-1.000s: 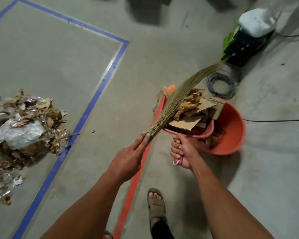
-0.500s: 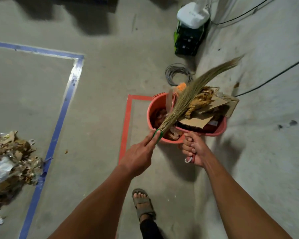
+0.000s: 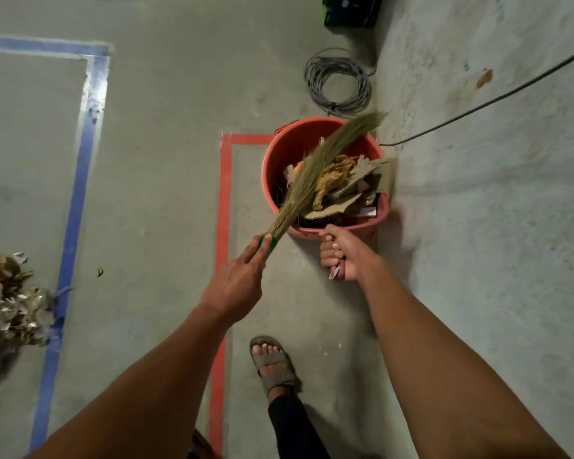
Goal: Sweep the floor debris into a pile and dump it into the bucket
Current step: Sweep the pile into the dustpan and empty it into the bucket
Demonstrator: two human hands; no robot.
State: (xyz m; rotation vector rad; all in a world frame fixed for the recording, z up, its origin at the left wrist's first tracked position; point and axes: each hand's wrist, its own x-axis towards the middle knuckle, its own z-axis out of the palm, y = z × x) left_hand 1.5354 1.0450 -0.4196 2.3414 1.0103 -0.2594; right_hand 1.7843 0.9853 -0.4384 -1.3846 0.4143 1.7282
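Cardboard and dry leaves (image 3: 342, 187) ride light and loose on my dustpan (image 3: 362, 223) over the bucket (image 3: 279, 160), right hand (image 3: 340, 256) gripping its handle, left hand (image 3: 236, 283) gripping the broom (image 3: 315, 170) to hold them in.

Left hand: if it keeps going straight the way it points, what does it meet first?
Probably the near rim of the orange plastic bucket. The left hand grips the straw broom and points up-right at it. Depth is unclear; held high, it would reach the pink dustpan's cardboard scraps instead.
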